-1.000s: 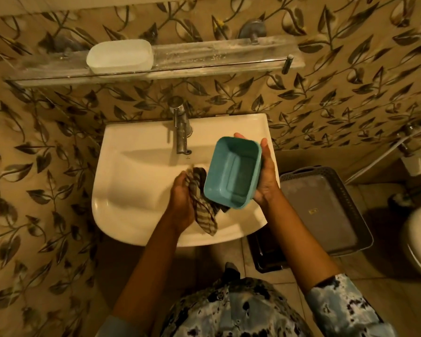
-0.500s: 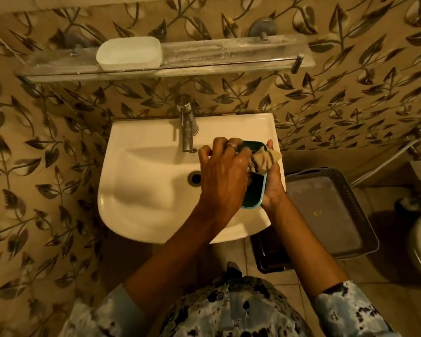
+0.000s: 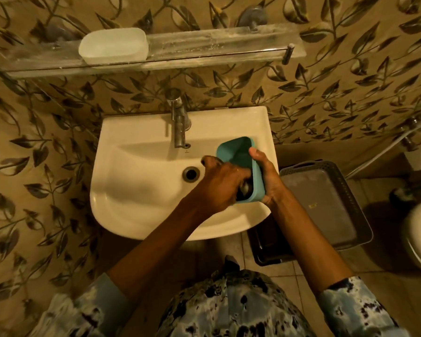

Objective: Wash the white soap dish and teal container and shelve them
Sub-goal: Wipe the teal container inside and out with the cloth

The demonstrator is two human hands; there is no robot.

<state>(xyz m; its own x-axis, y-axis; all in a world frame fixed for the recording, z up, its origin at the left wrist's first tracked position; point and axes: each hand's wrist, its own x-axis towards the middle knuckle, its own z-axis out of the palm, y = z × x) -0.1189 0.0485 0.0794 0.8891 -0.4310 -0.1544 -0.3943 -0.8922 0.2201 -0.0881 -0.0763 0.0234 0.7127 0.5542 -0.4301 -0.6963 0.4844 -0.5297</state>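
Teal container held over the basin

The right hand (image 3: 267, 176) grips the teal container (image 3: 238, 164) on its side above the sink (image 3: 136, 190). The left hand (image 3: 225, 183) reaches inside, fingers curled around a cloth (image 3: 245, 188). The white soap dish (image 3: 113, 46) sits on the glass shelf (image 3: 216, 45)

White sink (image 3: 136, 190), metal tap (image 3: 179, 127), grey basket (image 3: 326, 203) beside it.
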